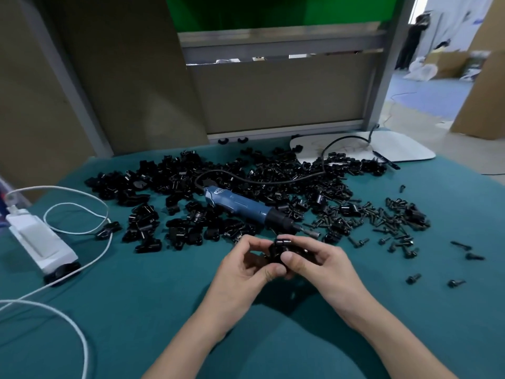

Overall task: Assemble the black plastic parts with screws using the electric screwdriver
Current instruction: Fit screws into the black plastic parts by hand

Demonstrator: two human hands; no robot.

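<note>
Parts of black plastic are lying heaped on the green cloth, the blue screwdriver resting among them. You are gripping one part with both your left hand and right hand, near the screwdriver's tip.

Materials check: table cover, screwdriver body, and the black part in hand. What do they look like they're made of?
Table cover: teal cloth by the look, matte; it creases and folds softly. Screwdriver body: probably moulded plastic, blue, satin sheen with ribbed grip; its bit looks like bright metal. Black part: likely hard plastic, semi-gloss; light glints on its rounded edges.
</note>
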